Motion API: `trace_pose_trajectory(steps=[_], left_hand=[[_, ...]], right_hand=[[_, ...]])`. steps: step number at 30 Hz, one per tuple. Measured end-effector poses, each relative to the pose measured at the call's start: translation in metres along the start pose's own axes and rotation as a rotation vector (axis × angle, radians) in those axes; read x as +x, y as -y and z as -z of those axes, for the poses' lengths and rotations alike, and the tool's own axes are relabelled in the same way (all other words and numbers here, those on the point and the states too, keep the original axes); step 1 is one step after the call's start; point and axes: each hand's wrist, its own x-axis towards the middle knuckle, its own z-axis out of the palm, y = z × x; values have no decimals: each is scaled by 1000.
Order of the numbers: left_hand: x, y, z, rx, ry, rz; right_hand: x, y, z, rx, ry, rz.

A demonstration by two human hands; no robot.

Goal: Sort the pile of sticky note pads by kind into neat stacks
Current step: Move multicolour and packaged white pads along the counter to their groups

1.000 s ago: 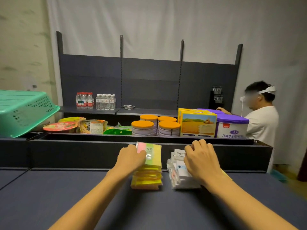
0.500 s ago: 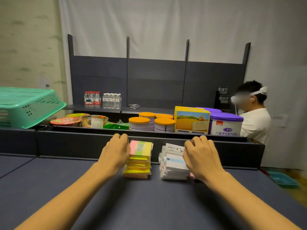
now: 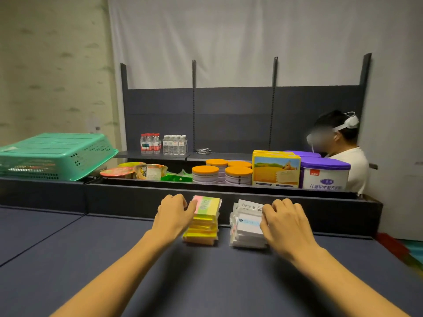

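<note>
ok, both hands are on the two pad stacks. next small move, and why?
Probably square up the white stack: its top pads sit skewed and fanned, while the coloured stack looks nearer aligned. The right hand already rests on its right side; the left hand touches the coloured one.

Colourful pad stack (image 3: 204, 221), white pad stack (image 3: 248, 227), side by side

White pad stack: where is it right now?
In the head view, the white pad stack sits on the dark table, right of the colourful pad stack, with the right hand against its right side.
</note>
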Motion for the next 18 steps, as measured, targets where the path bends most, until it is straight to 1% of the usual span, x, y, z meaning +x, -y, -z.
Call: trace_pose_trajectory(steps=[5,7,12,14,16,18], left_hand=[[23,-17,-20,84,146,90],[30,-20,-25,84,183,106],[43,-24,-23,72,195,85],[44,-29,-19,33,196,59],[44,-36,-14,-30,149,22],[43,-44,-9,-108,67,-6]], right_hand=[[4,-11,-9,-31,68,-49],[6,-18,-14,-63,105,-65],[3,-30,-22,-125,250,-108],[2,-36,-22,-118,215,-121],[2,-42,-21,-73,225,-137],[1,-53,-24,-25,230,-155]])
